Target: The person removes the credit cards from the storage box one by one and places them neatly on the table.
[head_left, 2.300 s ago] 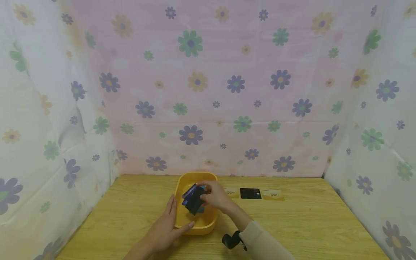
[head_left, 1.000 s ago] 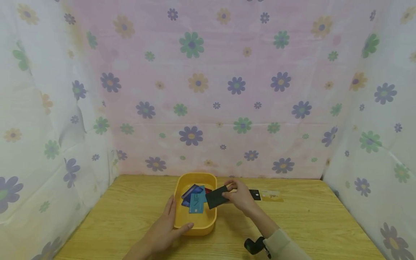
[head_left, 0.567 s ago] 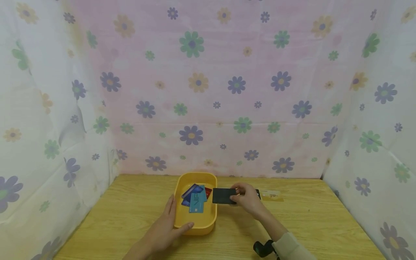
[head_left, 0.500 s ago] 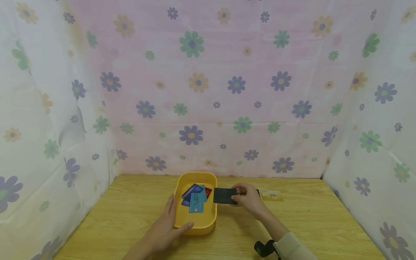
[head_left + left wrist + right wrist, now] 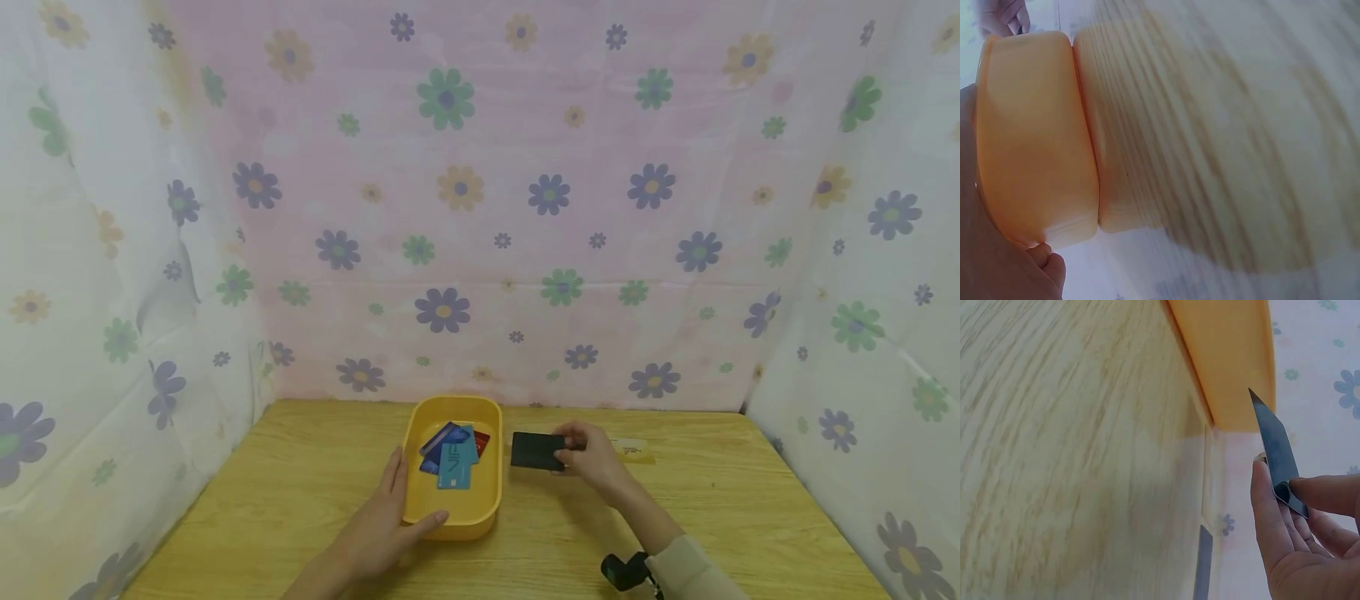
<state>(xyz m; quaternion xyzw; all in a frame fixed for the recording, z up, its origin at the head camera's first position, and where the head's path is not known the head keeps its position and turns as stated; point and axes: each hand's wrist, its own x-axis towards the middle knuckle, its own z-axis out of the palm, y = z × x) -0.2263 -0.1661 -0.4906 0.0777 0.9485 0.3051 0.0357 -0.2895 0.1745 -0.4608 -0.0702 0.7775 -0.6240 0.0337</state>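
Between thumb and fingers of the right hand, a firm pinch on the edge of 1 black card, free end pointing toward the left hand. Held clear of the desk, just beside the yellow tray and apart from its wall. At a slant in the right wrist view, with thumb on 1 face and fingers behind.

At the left hand, a grip round the tray's near corner: thumb along the near rim, fingers against the outer side wall.

Inside the tray, beyond the left thumb, a loose overlapping pile: on top, a light blue card lettered VIP; under and around it, dark blue cards and, on the side toward the right hand, a red card.

Below the right hand, flat on the desk in the right wrist view, a second black card. Just past the right knuckles, a golden card, partly hidden.

Behind the right hand, at the wrist, a black device and a beige sleeve. Beyond both hands, floral cloth, pink at the back, whitish at the sides.
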